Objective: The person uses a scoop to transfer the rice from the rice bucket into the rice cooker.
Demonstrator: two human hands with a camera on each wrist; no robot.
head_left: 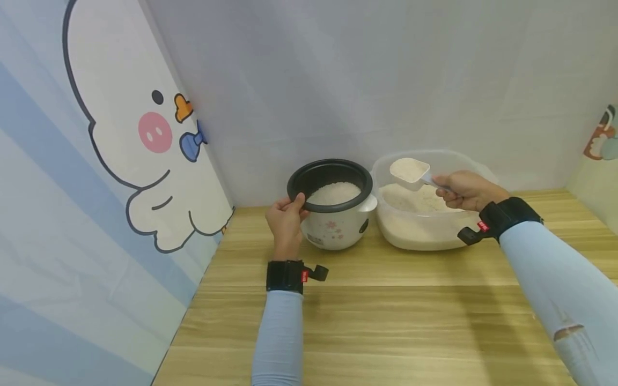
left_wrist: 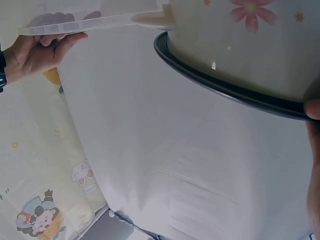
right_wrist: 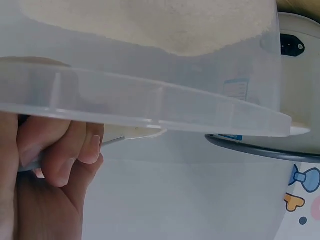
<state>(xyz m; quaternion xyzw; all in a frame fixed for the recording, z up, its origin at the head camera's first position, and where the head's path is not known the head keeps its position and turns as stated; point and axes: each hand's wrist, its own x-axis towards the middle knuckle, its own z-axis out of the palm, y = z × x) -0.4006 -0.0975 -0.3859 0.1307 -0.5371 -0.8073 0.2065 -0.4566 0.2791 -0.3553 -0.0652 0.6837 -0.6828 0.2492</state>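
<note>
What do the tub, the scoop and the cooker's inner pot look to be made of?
The storage tub looks like clear, slightly frosted plastic: the rice shows through its wall. The scoop in the right hand looks like white, glossy plastic. The inner pot, gripped at the rim by the left hand, has a dark matte surface, probably coated metal; that cannot be confirmed.

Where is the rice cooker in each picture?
Head: the cooker sits mid-frame on the table, left hand gripping its black rim.
Left wrist: top right, seen from below.
Right wrist: right edge, behind the tub.
Shared landmark: the clear tub beside it.
</note>
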